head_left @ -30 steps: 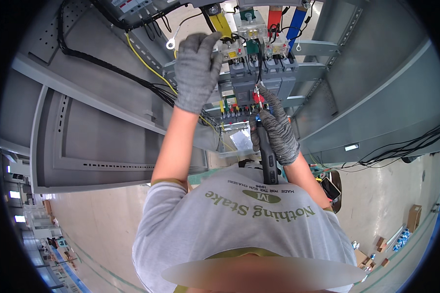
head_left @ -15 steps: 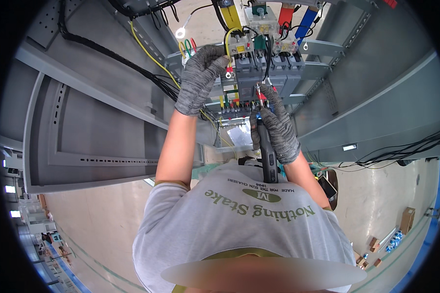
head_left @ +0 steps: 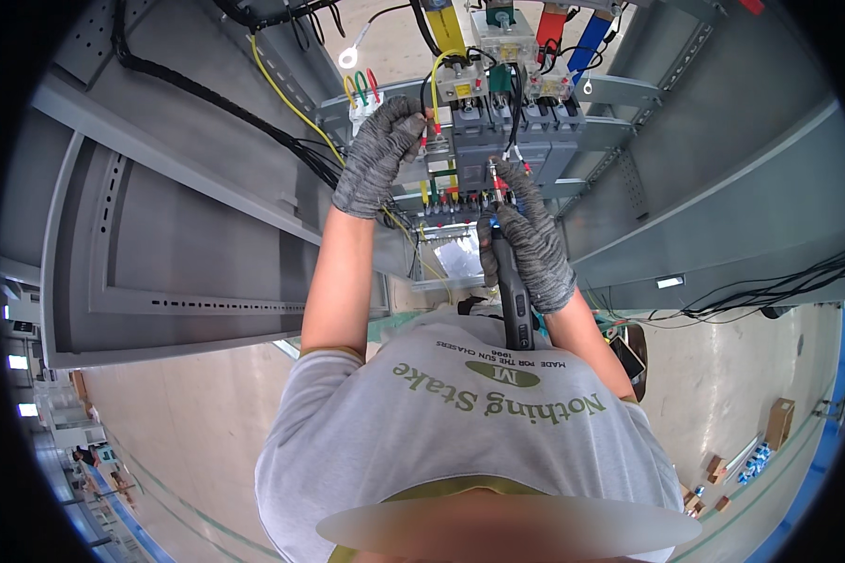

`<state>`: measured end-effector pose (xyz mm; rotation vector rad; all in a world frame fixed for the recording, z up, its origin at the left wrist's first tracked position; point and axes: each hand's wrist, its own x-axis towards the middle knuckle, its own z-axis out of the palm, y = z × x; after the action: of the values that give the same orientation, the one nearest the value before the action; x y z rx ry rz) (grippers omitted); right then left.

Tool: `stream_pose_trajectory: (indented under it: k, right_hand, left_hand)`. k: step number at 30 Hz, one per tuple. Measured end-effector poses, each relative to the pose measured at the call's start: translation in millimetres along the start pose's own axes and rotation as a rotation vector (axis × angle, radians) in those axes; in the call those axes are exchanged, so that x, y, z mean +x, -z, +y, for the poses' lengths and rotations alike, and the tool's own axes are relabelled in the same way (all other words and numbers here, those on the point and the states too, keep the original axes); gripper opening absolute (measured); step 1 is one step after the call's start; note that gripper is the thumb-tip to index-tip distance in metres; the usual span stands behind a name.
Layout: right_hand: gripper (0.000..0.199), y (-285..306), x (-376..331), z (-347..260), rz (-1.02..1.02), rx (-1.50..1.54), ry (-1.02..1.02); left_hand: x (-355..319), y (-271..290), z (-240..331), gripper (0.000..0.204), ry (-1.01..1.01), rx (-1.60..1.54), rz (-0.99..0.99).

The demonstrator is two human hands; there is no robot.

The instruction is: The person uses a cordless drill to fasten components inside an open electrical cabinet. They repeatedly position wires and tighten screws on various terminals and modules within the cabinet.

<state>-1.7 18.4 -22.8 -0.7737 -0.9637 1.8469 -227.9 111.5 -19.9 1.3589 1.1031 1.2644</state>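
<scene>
Gloved in grey knit, my left hand (head_left: pixel 377 155) is raised beside the breaker. Its thumb and fingers are pinched together at a thin black wire (head_left: pixel 423 105) with a red-sleeved end. A yellow wire (head_left: pixel 435 89), also red at its end, hangs just right of the fingertips. My right hand (head_left: pixel 535 249), in a matching glove, is wrapped round a slim dark power screwdriver (head_left: pixel 511 291). Its fingertips steady the bit and a small metal piece at the tip (head_left: pixel 495 174), in front of the grey circuit breaker (head_left: pixel 526 155). What exactly sits on the bit is too small to tell.
Yellow, green, red and blue busbars (head_left: pixel 587 47) rise behind the breaker. Grey cabinet walls (head_left: pixel 188 244) flank both sides. A black cable bundle (head_left: pixel 216 105) runs along the left; loose black cables (head_left: pixel 770 291) lie at right. Small terminals (head_left: pixel 451 208) sit below the breaker.
My left hand has shifted a little left and down, away from the yellow wire, and the black wire now shows beside its fingertips. My right hand and the screwdriver have barely moved.
</scene>
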Motion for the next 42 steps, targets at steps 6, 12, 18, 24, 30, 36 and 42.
stream_pose_trajectory:
  k: [6,12,18,24,30,36,42]
  right_hand:
    - [0.054,0.3,12.6,9.6,-0.043,-0.041,-0.018]
    - [0.054,-4.1,27.5,11.3,-0.072,-0.031,-0.051]
    - [0.054,-5.4,30.3,8.7,-0.090,0.060,-0.094]
    - [0.054,-6.4,24.2,2.9,-0.053,0.038,-0.075]
    - [0.054,1.1,23.1,8.7,-0.047,-0.011,0.007]
    - [0.053,1.7,16.2,9.4,-0.050,0.029,0.019]
    - [0.052,3.9,9.1,6.3,-0.064,0.036,0.006]
  left_hand:
    - [-2.1,-1.4,3.9,0.027,0.007,-0.027,-0.051]
    - [7.1,-3.4,1.2,0.026,-0.082,0.116,-0.075]
    - [3.4,-4.5,2.4,0.025,-0.053,0.042,-0.081]
    - [-0.7,-6.8,9.8,0.023,-0.049,-0.014,-0.036]
    - [-16.2,-20.1,21.7,0.019,-0.237,0.040,0.287]
    - [-22.1,-30.1,25.5,0.018,-0.202,-0.008,0.192]
    - [-33.0,-49.9,31.5,0.026,-0.459,0.713,0.434]
